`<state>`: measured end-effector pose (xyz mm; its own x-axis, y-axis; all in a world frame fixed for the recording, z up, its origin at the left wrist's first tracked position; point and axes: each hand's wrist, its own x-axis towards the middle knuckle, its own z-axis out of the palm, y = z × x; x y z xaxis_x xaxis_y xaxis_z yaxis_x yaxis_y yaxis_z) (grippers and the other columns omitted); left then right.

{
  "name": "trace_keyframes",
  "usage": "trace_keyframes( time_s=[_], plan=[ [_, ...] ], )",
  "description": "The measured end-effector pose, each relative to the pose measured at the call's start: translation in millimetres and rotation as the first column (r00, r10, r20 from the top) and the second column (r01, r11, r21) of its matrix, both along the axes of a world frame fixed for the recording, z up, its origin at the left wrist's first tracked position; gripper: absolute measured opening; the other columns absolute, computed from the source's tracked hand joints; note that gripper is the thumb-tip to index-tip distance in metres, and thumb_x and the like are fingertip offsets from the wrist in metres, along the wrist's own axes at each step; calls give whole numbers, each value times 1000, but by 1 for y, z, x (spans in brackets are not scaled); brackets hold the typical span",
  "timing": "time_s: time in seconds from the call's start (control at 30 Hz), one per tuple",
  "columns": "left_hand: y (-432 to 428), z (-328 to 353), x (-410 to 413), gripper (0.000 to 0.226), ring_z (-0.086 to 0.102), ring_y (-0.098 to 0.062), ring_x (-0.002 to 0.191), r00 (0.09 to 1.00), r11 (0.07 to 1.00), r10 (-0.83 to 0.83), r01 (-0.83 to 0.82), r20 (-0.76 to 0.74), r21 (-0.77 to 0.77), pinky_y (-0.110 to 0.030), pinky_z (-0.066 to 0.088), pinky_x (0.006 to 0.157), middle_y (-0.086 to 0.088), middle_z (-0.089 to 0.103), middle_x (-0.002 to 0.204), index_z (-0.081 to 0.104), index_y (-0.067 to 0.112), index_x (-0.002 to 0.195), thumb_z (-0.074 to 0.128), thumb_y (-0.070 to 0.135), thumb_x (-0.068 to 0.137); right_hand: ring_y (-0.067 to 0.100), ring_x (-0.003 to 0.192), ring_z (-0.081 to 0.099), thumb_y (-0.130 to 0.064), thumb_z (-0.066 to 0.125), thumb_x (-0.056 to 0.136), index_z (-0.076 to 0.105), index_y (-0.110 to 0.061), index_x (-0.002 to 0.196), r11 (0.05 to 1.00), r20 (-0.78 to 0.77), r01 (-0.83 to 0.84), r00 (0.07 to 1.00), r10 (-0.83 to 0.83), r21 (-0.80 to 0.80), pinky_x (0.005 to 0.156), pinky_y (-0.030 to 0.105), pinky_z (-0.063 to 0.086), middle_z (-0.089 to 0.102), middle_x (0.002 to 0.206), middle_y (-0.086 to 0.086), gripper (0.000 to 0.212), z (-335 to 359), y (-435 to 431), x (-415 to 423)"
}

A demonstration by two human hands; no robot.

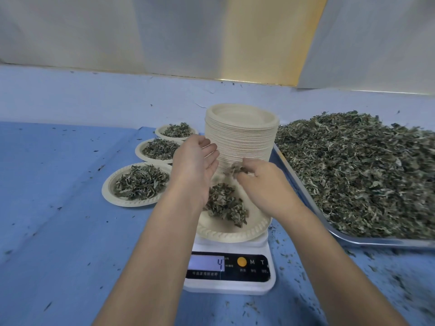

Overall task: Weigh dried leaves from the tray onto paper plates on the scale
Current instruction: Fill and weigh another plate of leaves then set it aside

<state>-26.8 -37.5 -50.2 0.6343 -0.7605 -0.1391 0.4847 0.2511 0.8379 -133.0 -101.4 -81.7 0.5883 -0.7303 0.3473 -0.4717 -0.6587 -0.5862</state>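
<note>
Right hand [259,182] pinches a small tuft of dried leaves [236,170] above the paper plate [235,236] on the scale [235,284]. Left hand [195,165] is relaxed beside it, holding nothing. The bulk lies heaped in the tray [376,242], right. Leaves judged very light, brittle and loose: take gentle fingertip pinches from the heap's top.

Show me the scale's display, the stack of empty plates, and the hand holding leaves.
scale's display [206,263]: head view, middle of the lit screen.
stack of empty plates [244,147]: head view, ribbed side of the stack.
right hand [263,182]: head view, back of the hand, pinching dried leaves [236,170].
</note>
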Motion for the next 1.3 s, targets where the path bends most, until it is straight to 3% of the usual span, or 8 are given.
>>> trace_keyframes(
  time_s=[0.13, 0.27, 0.47, 0.7, 0.87, 1.03, 1.2, 1.3],
  plan=[
    [1, -1, 2, 35, 57, -24, 114, 1000, 1000, 17, -17, -8, -3, -30, 45, 93, -15, 59, 122, 52, -2, 124, 39, 16, 98, 3, 97, 53, -23, 59, 88, 73, -23, 105, 977, 23, -34, 999, 29, 212, 66, 1, 34, 58, 89, -24, 22, 2, -3, -2],
    [1, -2, 2, 32, 58, -22, 110, 1000, 1000, 17, -17, -9, 6, -29, 46, 91, -14, 60, 119, 54, 0, 121, 39, 16, 98, 16, 104, 62, -21, 55, 89, 76, -17, 98, 954, 223, -9, 973, -61, 299, 92, 29, 48, 73, 102, -2, 23, 4, -8, -8],
    [0, -3, 0, 27, 60, -22, 110, 1000, 1000, 3, -3, -1, 0, -29, 47, 92, -13, 62, 117, 56, 1, 112, 39, 16, 97, 6, 111, 59, -17, 54, 91, 75, -19, 102, 945, 284, -13, 955, -85, 327, 104, 31, 42, 71, 109, -10, 24, 2, -14, -12],
    [-3, 2, -18, 25, 63, -23, 106, 991, 989, -131, 130, -23, -68, -32, 47, 98, -14, 65, 110, 61, 3, 96, 38, 15, 96, 9, 89, 67, -17, 54, 91, 71, -32, 80, 953, 380, -20, 919, -101, 302, 90, 34, 51, 74, 90, -7, 25, 2, -24, -19],
    [-16, 5, -42, 25, 64, -24, 105, 978, 976, -207, 205, -20, -67, -30, 49, 94, -14, 66, 107, 61, 3, 92, 38, 13, 95, 6, 66, 64, -11, 55, 89, 74, -24, 87, 949, 424, 91, 879, -220, 303, 71, 26, 54, 72, 79, -6, 23, 0, -49, -48],
    [-35, 2, -66, 26, 65, -22, 95, 971, 971, -234, 232, -40, -55, -26, 51, 85, -12, 67, 97, 61, 4, 88, 38, 12, 95, 3, 67, 58, -10, 56, 91, 74, -20, 99, 924, 176, 375, 907, -382, 73, 55, 3, 38, 69, 86, -7, 22, -11, -78, -94],
    [-53, -6, -88, 26, 63, -23, 96, 952, 954, -299, 297, -69, -46, -25, 52, 76, -14, 66, 102, 60, 2, 89, 37, 11, 96, 23, 100, 64, -3, 50, 94, 62, -18, 126, 943, -149, 333, 932, -330, -4, 72, 15, 39, 65, 123, 4, 38, -32, -91, -111],
    [-60, -8, -96, 26, 62, -24, 101, 943, 946, -324, 322, -79, -37, -26, 50, 80, -15, 64, 106, 59, 2, 90, 35, 11, 96, 24, 123, 52, -2, 45, 95, 54, -17, 135, 970, -277, 241, 934, -226, 21, 98, 24, 38, 55, 137, 5, 44, -39, -94, -110]
  ],
)
